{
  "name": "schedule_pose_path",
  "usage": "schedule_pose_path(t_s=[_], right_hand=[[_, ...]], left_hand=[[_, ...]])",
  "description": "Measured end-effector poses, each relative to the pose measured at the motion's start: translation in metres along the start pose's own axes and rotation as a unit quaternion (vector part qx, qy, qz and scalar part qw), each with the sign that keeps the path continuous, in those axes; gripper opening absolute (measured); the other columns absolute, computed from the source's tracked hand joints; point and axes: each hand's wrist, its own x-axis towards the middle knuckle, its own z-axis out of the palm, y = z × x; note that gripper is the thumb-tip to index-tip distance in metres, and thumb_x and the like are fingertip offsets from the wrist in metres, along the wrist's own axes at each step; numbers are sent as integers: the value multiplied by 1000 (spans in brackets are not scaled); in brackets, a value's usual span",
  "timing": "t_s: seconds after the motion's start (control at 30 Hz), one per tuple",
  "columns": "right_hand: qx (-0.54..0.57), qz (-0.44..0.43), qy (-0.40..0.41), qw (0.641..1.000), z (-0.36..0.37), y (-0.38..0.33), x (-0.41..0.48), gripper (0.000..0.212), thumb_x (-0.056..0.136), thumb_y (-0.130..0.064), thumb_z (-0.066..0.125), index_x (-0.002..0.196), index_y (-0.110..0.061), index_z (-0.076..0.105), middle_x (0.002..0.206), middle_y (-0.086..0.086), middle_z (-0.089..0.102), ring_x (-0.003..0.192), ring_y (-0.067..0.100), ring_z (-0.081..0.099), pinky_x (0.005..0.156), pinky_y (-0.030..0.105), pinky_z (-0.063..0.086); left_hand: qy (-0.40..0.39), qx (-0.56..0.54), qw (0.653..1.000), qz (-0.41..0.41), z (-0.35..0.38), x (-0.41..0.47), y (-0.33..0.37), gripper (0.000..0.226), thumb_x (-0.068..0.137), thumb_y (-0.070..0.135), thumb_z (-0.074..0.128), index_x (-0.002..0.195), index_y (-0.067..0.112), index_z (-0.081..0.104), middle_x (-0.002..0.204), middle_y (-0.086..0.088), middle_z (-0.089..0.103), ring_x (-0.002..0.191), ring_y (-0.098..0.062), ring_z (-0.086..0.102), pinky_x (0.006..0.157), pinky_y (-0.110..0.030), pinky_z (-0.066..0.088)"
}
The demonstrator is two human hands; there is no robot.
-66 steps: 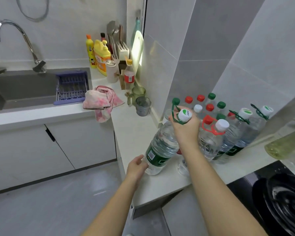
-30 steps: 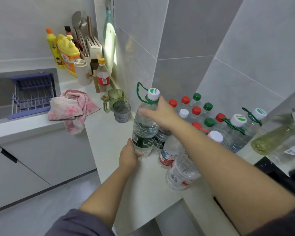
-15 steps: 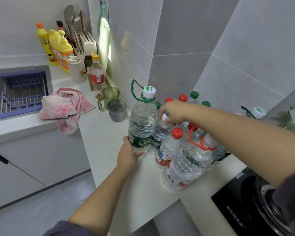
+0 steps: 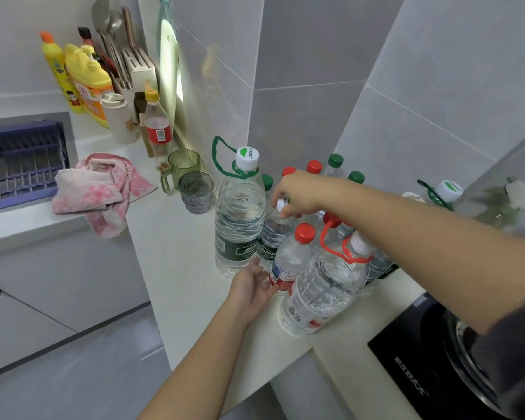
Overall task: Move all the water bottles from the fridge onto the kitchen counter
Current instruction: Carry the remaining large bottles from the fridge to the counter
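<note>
right hand (image 4: 297, 192) pinches the white cap of a small bottle (image 4: 275, 234), which stands on the counter (image 4: 176, 262) between the large bottle (image 4: 240, 219) and the red-capped bottle (image 4: 290, 259). left hand (image 4: 252, 286), fingers loosely extended, touches the red-capped bottle near its base.

- The worktop (image 4: 170, 268) lies bare from its front edge up to the tall green-label bottle (image 4: 240, 219).
- The packed bottles (image 4: 291, 256) fill the corner, touching each other.
- The grey cup (image 4: 196, 192) and the green cup (image 4: 184, 165) stand along the wall.
</note>
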Motion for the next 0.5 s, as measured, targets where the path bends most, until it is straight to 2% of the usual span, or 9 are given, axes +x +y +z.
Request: schedule_pose_path(t_s=[0.07, 0.17, 0.2, 0.27, 0.3, 0.37, 0.4, 0.47, 0.5], right_hand=[[2, -3, -3, 1000, 0, 1, 2, 33, 90, -22, 69, 123, -17, 66, 67, -11, 59, 74, 17, 71, 75, 33, 58], [9, -5, -6, 1000, -2, 4, 5, 35, 89, -24, 70, 123, -18, 65, 66, -8, 63, 76, 18, 72, 76, 32, 57], [8, -4, -6, 1000, -2, 5, 6, 35, 89, -24, 70, 123, -18, 65, 66, -7, 64, 77, 18, 72, 75, 31, 56], [5, -3, -5, 1000, -2, 5, 6, 35, 89, -25, 70, 123, -18, 65, 68, -5, 66, 78, 19, 72, 75, 31, 55], [4, -2, -5, 1000, -2, 5, 5, 35, 89, -26, 70, 123, -18, 65, 71, -5, 66, 80, 19, 72, 76, 31, 56], [1, 1, -16, 1000, -2, 3, 3, 42, 91, -30, 68, 130, -18, 60, 89, -1, 70, 90, 22, 71, 85, 36, 56], [-9, 0, -22, 1000, -3, 3, 1, 49, 92, -34, 66, 137, -19, 55, 109, 3, 69, 101, 24, 68, 92, 38, 53], [-22, 2, -19, 1000, -6, 5, -8, 63, 93, -41, 61, 149, -21, 39, 142, 6, 53, 124, 26, 54, 104, 35, 43], [-7, 8, -9, 1000, -9, 5, -16, 65, 94, -43, 59, 151, -22, 34, 146, 5, 49, 129, 26, 49, 105, 33, 39]], left_hand=[[-24, 51, 998, 9, 8, -1, 3, 64, 85, -10, 25, 137, 24, 40, 69, -5, 55, 77, -25, 53, 87, -42, 49], [-22, 98, 995, 16, 16, 3, 6, 73, 83, -13, 23, 148, 20, 30, 96, -10, 59, 82, -27, 55, 71, -38, 56], [-20, 98, 995, 14, 18, 3, 7, 74, 84, -13, 24, 151, 19, 27, 114, -14, 60, 86, -28, 55, 67, -37, 58], [-15, 91, 996, 15, 17, 1, 7, 77, 85, -13, 24, 155, 20, 18, 150, -19, 38, 91, -30, 55, 71, -40, 58], [-15, 90, 996, 16, 15, 1, 7, 78, 85, -13, 24, 155, 20, 17, 152, -18, 34, 91, -30, 54, 77, -42, 55], [-20, 83, 996, 17, 11, -1, 6, 74, 84, -13, 26, 151, 19, 29, 136, -11, 53, 92, -31, 54, 85, -43, 51], [-18, 82, 996, 13, 8, -2, 6, 66, 85, -11, 28, 142, 18, 40, 124, -7, 56, 88, -29, 54, 82, -41, 52], [3, 111, 994, -15, 3, -5, 4, 30, 90, -1, 36, 111, 14, 52, 96, -6, 47, 71, -21, 45, 64, -33, 46], [13, 139, 990, -39, 0, -9, 3, 15, 93, 7, 41, 104, 13, 49, 92, -7, 39, 68, -19, 39, 60, -33, 42]])
